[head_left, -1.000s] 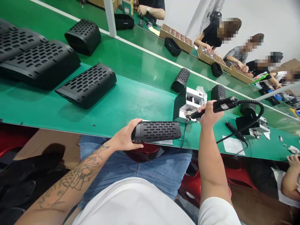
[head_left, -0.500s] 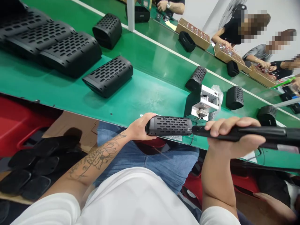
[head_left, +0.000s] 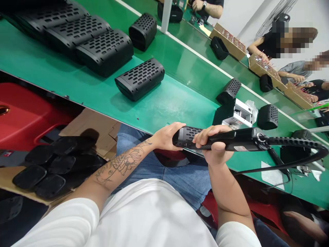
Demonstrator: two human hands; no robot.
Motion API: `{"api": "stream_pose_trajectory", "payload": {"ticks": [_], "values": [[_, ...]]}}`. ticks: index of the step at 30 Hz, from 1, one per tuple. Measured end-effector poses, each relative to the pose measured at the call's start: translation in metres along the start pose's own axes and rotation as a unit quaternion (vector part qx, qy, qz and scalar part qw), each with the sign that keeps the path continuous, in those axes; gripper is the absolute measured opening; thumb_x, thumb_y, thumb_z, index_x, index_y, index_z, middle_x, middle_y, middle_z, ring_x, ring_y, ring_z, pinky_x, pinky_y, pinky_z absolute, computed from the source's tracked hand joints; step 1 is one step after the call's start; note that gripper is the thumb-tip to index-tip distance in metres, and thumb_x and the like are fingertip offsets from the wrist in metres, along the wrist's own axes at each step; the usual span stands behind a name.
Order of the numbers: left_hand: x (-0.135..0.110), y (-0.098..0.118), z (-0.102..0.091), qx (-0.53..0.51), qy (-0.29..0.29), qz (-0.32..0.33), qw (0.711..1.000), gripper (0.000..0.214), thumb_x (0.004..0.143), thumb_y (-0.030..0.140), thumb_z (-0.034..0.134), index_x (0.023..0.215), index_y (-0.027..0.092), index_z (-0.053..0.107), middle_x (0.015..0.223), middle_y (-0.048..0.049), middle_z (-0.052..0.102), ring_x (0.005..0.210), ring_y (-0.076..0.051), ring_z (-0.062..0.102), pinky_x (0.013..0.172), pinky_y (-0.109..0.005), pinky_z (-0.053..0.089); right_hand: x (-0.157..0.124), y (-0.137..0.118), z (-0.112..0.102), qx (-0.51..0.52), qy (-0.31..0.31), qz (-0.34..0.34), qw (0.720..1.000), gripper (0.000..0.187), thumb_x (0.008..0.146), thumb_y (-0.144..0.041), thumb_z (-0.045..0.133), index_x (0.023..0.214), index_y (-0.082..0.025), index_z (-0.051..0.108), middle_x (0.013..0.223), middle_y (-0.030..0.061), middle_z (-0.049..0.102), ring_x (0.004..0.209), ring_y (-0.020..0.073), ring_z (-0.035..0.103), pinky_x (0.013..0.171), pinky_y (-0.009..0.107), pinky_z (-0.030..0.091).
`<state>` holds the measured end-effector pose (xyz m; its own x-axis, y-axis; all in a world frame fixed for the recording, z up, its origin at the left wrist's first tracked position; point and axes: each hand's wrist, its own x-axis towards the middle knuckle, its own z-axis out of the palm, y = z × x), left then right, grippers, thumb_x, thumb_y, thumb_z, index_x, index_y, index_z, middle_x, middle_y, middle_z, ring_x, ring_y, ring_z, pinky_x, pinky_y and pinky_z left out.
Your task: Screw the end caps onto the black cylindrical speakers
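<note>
My left hand (head_left: 168, 136) is wrapped round one end of a black slotted housing (head_left: 189, 132), held at the table's near edge above my lap. In my right hand (head_left: 214, 140) lies a black electric screwdriver (head_left: 235, 139), roughly level, its cable end pointing right. The fingers close round its front part, over the right side of the housing. Both the screwdriver's tip and that side of the housing are hidden behind my right hand. On the green table, another slotted housing (head_left: 140, 79) lies beyond my left hand.
Several housings (head_left: 105, 51) stand in a row at the upper left. A white-and-black device (head_left: 240, 113) is just beyond my right hand. The screwdriver's black cable (head_left: 298, 140) loops at the right. Dark pieces (head_left: 51, 181) lie in a box lower left. People sit across the line.
My right hand has moved the screwdriver left, over the housing, covering its right part. My left hand still holds the housing. The whole view has shifted.
</note>
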<state>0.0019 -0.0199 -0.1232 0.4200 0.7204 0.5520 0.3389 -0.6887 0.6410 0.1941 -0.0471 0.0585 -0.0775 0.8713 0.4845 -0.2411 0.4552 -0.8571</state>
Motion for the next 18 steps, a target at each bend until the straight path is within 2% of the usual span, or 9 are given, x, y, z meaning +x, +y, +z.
{"api": "stream_pose_trajectory", "payload": {"ticks": [6, 10, 15, 18], "values": [[0.001, 0.000, 0.001, 0.008, 0.005, -0.003, 1.000, 0.115, 0.081, 0.057, 0.101, 0.175, 0.022, 0.043, 0.160, -0.0236, 0.070, 0.147, -0.046, 0.075, 0.122, -0.062, 0.065, 0.001, 0.004, 0.001, 0.002, -0.023, 0.012, 1.000, 0.053, 0.086, -0.067, 0.101, 0.082, -0.028, 0.065, 0.055, -0.0083, 0.064, 0.038, 0.0129, 0.056, 0.049, 0.032, 0.062], [0.000, -0.001, 0.001, 0.016, 0.007, 0.001, 1.000, 0.114, 0.082, 0.058, 0.101, 0.174, 0.021, 0.044, 0.160, -0.0243, 0.070, 0.145, -0.046, 0.076, 0.120, -0.062, 0.066, 0.002, 0.011, -0.004, 0.004, -0.076, 0.034, 0.997, 0.050, 0.088, -0.065, 0.100, 0.085, -0.028, 0.065, 0.057, -0.0087, 0.063, 0.039, 0.0128, 0.055, 0.051, 0.032, 0.061], [0.000, 0.001, 0.001, 0.032, 0.009, 0.008, 0.999, 0.113, 0.083, 0.057, 0.100, 0.173, 0.018, 0.044, 0.160, -0.0261, 0.071, 0.143, -0.047, 0.077, 0.118, -0.062, 0.065, -0.001, 0.020, -0.012, 0.040, -0.132, 0.040, 0.990, 0.039, 0.091, -0.050, 0.100, 0.089, -0.028, 0.068, 0.063, -0.0071, 0.067, 0.044, 0.0132, 0.058, 0.056, 0.033, 0.062], [0.000, 0.003, 0.000, 0.036, 0.011, 0.003, 0.999, 0.112, 0.082, 0.056, 0.101, 0.172, 0.018, 0.047, 0.158, -0.0255, 0.072, 0.143, -0.046, 0.077, 0.119, -0.060, 0.064, -0.002, 0.025, -0.017, 0.029, -0.148, 0.051, 0.987, 0.043, 0.089, -0.055, 0.099, 0.088, -0.027, 0.067, 0.063, -0.0065, 0.068, 0.046, 0.0137, 0.059, 0.058, 0.033, 0.061]]}}
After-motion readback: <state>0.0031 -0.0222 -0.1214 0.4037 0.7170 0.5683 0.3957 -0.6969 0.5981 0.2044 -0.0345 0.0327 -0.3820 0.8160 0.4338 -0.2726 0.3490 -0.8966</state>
